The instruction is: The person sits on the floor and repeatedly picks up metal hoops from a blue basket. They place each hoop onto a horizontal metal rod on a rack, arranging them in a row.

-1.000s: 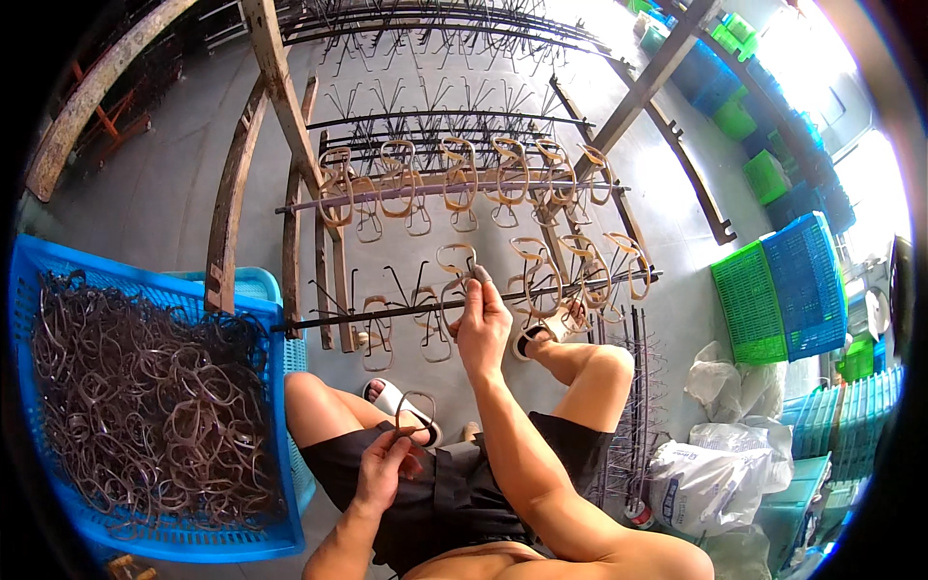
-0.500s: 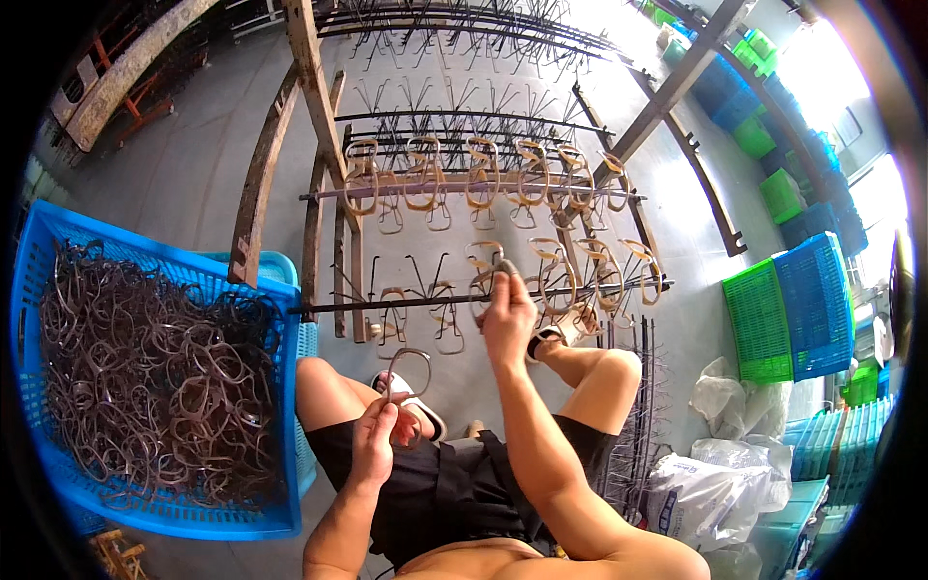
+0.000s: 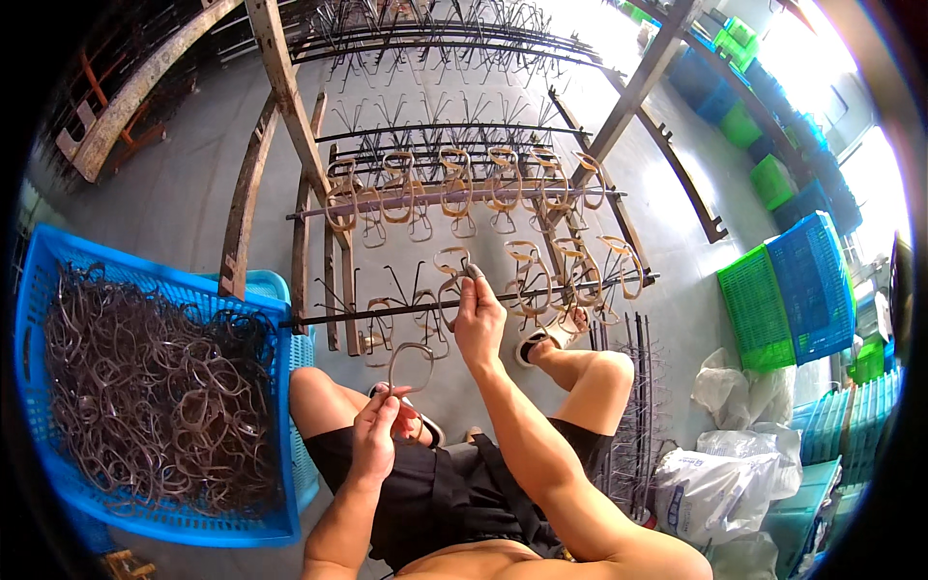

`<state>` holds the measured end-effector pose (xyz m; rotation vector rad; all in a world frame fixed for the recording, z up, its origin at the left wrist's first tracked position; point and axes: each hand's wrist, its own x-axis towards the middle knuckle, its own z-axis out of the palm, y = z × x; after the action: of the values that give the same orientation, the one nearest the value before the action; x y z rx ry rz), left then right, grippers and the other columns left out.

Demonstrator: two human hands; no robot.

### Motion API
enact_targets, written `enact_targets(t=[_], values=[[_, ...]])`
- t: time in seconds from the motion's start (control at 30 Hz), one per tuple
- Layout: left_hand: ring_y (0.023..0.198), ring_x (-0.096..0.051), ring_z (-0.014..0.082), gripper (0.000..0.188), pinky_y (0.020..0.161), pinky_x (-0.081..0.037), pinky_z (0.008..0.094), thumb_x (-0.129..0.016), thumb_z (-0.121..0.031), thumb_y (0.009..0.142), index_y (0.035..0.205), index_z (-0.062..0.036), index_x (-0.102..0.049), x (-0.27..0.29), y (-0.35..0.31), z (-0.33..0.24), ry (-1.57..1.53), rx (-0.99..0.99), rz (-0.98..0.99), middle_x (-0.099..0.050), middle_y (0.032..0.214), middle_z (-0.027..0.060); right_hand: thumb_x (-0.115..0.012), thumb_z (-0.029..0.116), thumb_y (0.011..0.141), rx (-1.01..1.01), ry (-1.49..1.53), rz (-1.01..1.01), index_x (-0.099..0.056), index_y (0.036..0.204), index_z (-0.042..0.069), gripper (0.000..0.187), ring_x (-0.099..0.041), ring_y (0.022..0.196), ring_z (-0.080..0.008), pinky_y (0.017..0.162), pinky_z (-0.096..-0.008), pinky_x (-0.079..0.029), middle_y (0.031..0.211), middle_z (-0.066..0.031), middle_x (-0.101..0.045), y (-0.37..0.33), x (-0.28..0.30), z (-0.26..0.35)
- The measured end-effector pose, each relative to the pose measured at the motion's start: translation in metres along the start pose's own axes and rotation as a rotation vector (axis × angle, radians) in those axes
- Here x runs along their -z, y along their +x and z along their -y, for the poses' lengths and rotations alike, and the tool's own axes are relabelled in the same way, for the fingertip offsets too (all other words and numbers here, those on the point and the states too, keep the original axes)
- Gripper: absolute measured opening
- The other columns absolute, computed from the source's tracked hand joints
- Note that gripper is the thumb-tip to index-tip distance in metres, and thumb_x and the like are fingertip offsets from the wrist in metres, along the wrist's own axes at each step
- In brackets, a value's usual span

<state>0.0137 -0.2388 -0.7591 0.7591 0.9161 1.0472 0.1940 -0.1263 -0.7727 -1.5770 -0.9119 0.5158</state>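
Note:
My left hand (image 3: pixel 375 437) pinches a brownish see-through eyeglass frame (image 3: pixel 428 354), held upright above my lap. Ahead and to the right, my right hand (image 3: pixel 480 324) is closed, its fingertips on another eyeglass frame (image 3: pixel 450 253) at the near black rod (image 3: pixel 382 311). The fingers hide where that frame meets its hook. Several amber eyeglass frames (image 3: pixel 527 275) hang on this rod to the right of my right hand. Bare hooks (image 3: pixel 398 283) stick up from it on the left. A row of frames (image 3: pixel 397 184) hangs on the rod behind.
At my left, a blue basket (image 3: pixel 174 524) holds a tangled heap of eyeglass frames. Wooden rack posts (image 3: pixel 290 106) rise ahead, with more hooked rods (image 3: pixel 435 128) beyond. White plastic bags (image 3: pixel 715 488) and green and blue crates (image 3: pixel 764 300) stand at the right. Hooked rods lie beside my right leg.
The whole view has shifted, so the rack sits slightly farther left and lower. Both hands keep nearly the same pose, each with its eyeglass frame.

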Motion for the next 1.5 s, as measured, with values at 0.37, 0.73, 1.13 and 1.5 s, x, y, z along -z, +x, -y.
enact_targets(t=[0.37, 0.73, 1.13, 1.5], values=[[0.056, -0.052, 0.0063, 0.025, 0.048, -0.039, 0.0188, -0.049, -0.022, 0.094, 0.103, -0.0009, -0.06, 0.002, -0.002, 0.006, -0.064, 0.012, 0.002, -0.061, 0.073, 0.0036, -0.05, 0.024, 0.095, -0.072, 0.153, 0.015, -0.059, 0.097, 0.001, 0.024, -0.041, 0.041, -0.0051, 0.037, -0.0223, -0.035, 0.054, 0.0047, -0.041, 0.012, 0.013, -0.006], [0.068, -0.053, 0.0076, 0.016, 0.066, -0.046, 0.0216, -0.061, -0.014, 0.087, 0.094, 0.0004, -0.061, 0.042, 0.01, -0.05, 0.185, -0.066, 0.44, -0.059, 0.082, 0.0023, -0.064, 0.016, 0.085, 0.177, 0.082, 1.364, -0.063, 0.094, 0.003, 0.015, -0.058, 0.061, -0.0189, 0.059, -0.0316, -0.049, 0.07, -0.0074, -0.058, -0.059, 0.062, 0.065], [0.098, -0.054, 0.0306, 0.027, 0.083, -0.041, 0.0427, -0.061, -0.022, 0.082, 0.103, -0.0051, -0.06, 0.143, -0.005, -0.053, 1.922, 0.004, -0.796, -0.058, 0.102, 0.0136, -0.041, 0.02, 0.098, -0.291, 0.443, -0.08, -0.051, 0.096, 0.003, 0.019, -0.049, 0.047, -0.0077, 0.041, -0.0236, -0.043, 0.062, -0.0006, -0.05, -0.043, -0.06, 0.031], [0.079, -0.062, 0.0363, 0.018, 0.073, -0.046, 0.0448, -0.055, -0.017, 0.085, 0.095, -0.0018, -0.059, 0.15, 0.011, -0.053, 1.861, 0.088, -0.723, -0.064, 0.085, 0.0176, -0.044, 0.02, 0.097, -0.383, 0.707, -0.059, -0.048, 0.079, 0.005, 0.023, -0.047, 0.043, -0.0095, 0.037, -0.0248, -0.043, 0.057, -0.0002, -0.045, -0.036, -0.057, 0.038]])
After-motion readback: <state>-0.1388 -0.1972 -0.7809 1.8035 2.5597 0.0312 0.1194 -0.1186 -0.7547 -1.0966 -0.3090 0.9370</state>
